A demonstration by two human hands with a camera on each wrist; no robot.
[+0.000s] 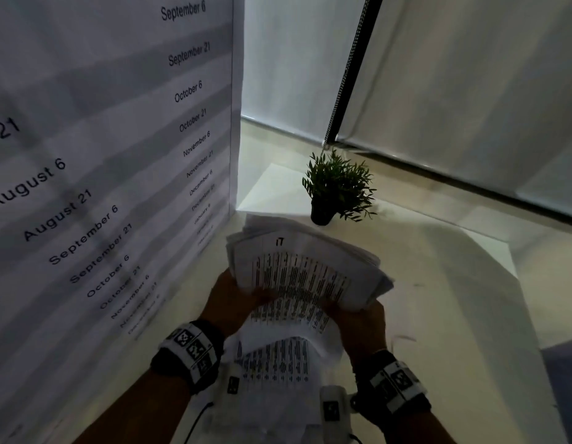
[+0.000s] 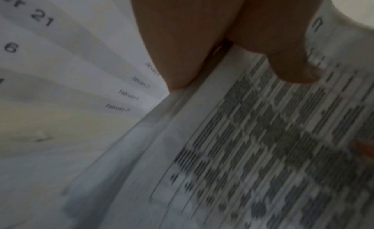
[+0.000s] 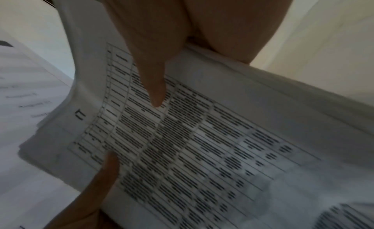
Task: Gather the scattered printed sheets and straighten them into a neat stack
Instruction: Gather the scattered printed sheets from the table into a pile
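A thick, uneven stack of printed sheets is held above the pale table. Its top page carries a dense table and the number 17. My left hand grips the stack's near left edge, the thumb pressing on the top sheet. My right hand grips the near right edge, its thumb lying on the printed table. The sheet edges are fanned and not aligned. Another printed sheet hangs or lies between my wrists; whether it belongs to the stack is unclear.
A large sheet printed with dates fills the left side, close to my left hand. A small potted plant stands just beyond the stack. White blinds with a bead chain close off the back.
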